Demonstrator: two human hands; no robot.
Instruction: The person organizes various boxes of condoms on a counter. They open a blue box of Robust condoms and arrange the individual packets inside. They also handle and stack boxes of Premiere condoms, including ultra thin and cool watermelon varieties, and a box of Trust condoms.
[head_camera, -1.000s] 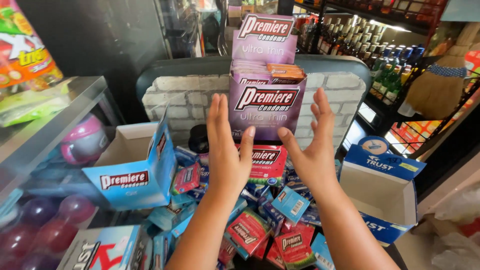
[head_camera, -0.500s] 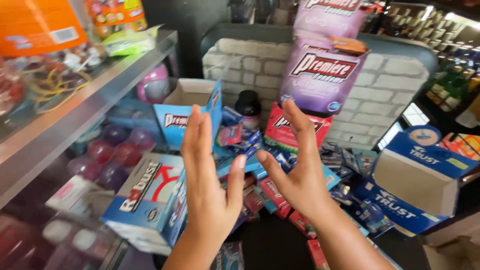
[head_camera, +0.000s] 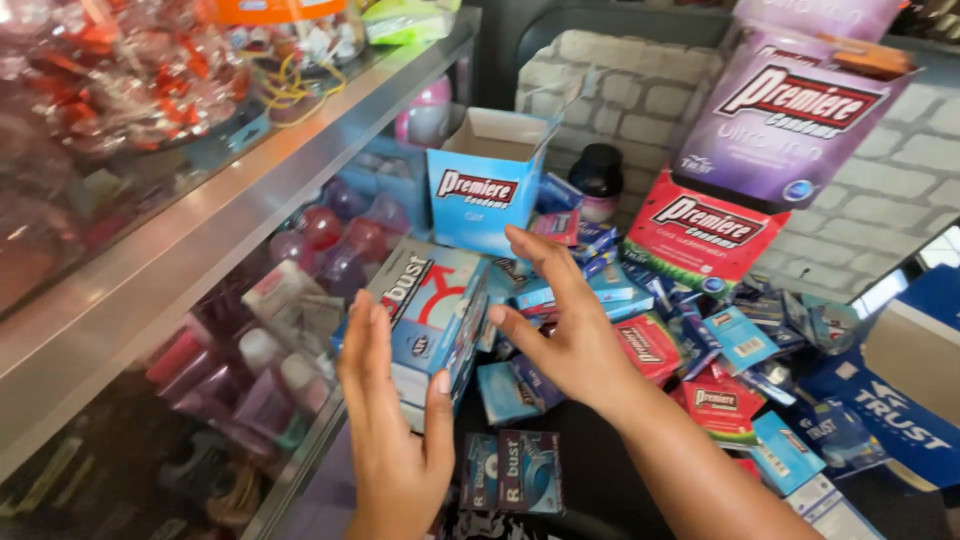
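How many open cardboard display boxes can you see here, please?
4: a purple box top right, a red box below it, a light blue box at centre, and a dark blue box far right. Others may be hidden.

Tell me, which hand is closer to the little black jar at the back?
Right. The right hand reaches up toward the black jar, fingers just below-left of it. The left hand is much lower, beside a blue box.

Dark counter top (head_camera: 560, 470) at lower centre, heaped with small red and blue packets (head_camera: 700, 350). On it, centre left, a light-blue display carton lying flat (head_camera: 430, 315); behind, an open blue carton standing upright (head_camera: 485, 195); at far right, a dark-blue open carton (head_camera: 905, 390). Steel shelf edge (head_camera: 200, 250) across upper left.
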